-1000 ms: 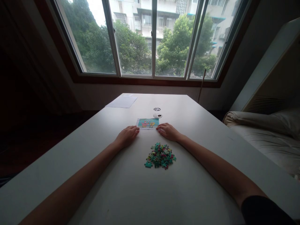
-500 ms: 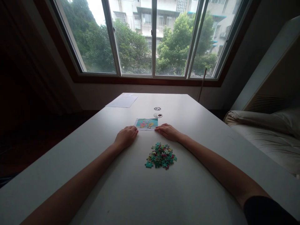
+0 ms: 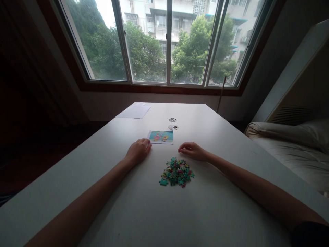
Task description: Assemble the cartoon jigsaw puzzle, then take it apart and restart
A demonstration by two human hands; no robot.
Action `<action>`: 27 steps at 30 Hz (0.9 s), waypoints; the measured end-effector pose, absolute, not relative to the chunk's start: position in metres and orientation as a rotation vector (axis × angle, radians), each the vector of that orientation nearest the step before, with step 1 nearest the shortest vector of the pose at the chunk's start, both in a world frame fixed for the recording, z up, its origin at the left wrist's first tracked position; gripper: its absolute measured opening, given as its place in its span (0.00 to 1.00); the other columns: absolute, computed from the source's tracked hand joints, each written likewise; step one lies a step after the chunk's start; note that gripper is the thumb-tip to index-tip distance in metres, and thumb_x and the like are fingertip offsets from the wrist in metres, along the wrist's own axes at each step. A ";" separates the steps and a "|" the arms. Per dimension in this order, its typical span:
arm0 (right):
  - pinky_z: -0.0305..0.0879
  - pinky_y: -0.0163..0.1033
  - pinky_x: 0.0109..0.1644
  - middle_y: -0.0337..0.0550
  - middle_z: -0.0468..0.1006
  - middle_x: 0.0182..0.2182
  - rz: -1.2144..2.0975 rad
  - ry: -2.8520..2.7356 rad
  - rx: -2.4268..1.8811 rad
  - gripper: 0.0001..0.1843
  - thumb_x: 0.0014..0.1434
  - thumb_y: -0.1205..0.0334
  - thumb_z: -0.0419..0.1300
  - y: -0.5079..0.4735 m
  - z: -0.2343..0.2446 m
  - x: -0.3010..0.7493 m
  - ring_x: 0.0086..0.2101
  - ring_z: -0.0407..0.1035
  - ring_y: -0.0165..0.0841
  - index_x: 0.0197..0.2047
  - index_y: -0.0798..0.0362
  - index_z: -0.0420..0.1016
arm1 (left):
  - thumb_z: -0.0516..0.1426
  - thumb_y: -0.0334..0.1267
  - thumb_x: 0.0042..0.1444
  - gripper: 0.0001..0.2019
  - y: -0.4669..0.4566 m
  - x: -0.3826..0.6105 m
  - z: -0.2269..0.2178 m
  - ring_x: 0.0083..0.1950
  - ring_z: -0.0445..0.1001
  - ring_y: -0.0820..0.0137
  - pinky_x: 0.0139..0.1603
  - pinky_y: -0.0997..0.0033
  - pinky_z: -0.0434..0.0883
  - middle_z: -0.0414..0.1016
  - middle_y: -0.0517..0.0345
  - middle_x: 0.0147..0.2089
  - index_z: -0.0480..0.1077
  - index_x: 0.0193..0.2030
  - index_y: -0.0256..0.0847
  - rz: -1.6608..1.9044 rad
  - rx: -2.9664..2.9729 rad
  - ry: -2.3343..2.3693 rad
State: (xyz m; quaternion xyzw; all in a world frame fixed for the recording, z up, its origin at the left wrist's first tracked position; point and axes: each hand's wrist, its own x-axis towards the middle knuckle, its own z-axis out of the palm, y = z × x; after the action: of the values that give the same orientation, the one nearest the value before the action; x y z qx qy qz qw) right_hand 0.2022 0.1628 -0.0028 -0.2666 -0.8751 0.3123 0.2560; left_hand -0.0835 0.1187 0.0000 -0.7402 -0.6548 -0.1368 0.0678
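Observation:
A small colourful picture card (image 3: 161,136) lies flat on the white table (image 3: 102,164). My left hand (image 3: 138,151) rests palm down just left of the card, fingers loosely stretched, its fingertips near the card's lower left corner. My right hand (image 3: 192,150) hovers low over the table, off the card, with fingers curled and holding nothing that I can see. It sits just beyond a heap of several teal, pink and yellow puzzle pieces (image 3: 176,172) in front of me.
A white sheet of paper (image 3: 133,110) lies at the table's far left. Two small round objects (image 3: 173,127) sit behind the card. A wide window is beyond the table. A bed with pale bedding (image 3: 290,137) stands to the right.
My right hand has left the card's right edge and drawn back toward the puzzle heap, its fingers curling. The card shifted slightly left earlier. My left hand has stayed put.

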 end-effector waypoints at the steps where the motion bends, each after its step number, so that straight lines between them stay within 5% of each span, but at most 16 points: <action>1: 0.60 0.33 0.32 0.44 0.75 0.32 0.856 -2.387 -0.710 0.12 0.57 0.57 0.53 0.155 0.000 0.208 0.29 0.66 0.28 0.35 0.57 0.73 | 0.45 0.41 0.58 0.15 0.119 -0.083 0.000 0.48 0.68 0.61 0.45 0.65 0.64 0.70 0.49 0.48 0.66 0.45 0.39 -0.421 -2.228 -1.976; 16: 0.63 0.39 0.43 0.47 0.72 0.36 0.682 -2.509 -0.594 0.13 0.49 0.56 0.63 0.109 0.013 0.221 0.37 0.66 0.34 0.36 0.53 0.73 | 0.45 0.38 0.59 0.14 0.116 -0.070 0.002 0.51 0.64 0.59 0.52 0.58 0.62 0.65 0.45 0.48 0.64 0.47 0.36 -0.830 -2.371 -1.774; 22: 0.63 0.37 0.42 0.44 0.72 0.34 0.868 -2.431 -0.574 0.08 0.49 0.60 0.62 0.110 0.016 0.219 0.36 0.66 0.31 0.32 0.55 0.71 | 0.48 0.34 0.57 0.08 0.106 -0.030 0.007 0.37 0.69 0.68 0.40 0.69 0.67 0.69 0.53 0.38 0.68 0.36 0.39 -0.992 -2.719 -1.528; 27: 0.61 0.33 0.31 0.41 0.74 0.29 1.011 -2.435 -0.674 0.11 0.51 0.57 0.60 0.117 0.020 0.223 0.29 0.64 0.28 0.35 0.55 0.73 | 0.51 0.29 0.53 0.07 0.104 -0.009 0.013 0.29 0.67 0.73 0.32 0.76 0.64 0.71 0.58 0.29 0.70 0.31 0.38 -1.079 -2.943 -1.422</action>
State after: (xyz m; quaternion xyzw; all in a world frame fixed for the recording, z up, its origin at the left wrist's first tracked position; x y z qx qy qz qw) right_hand 0.2227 0.1172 0.0199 -0.2424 -0.8751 0.3633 0.2086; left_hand -0.0094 0.1035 0.0130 -0.8453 -0.4085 -0.3100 -0.1497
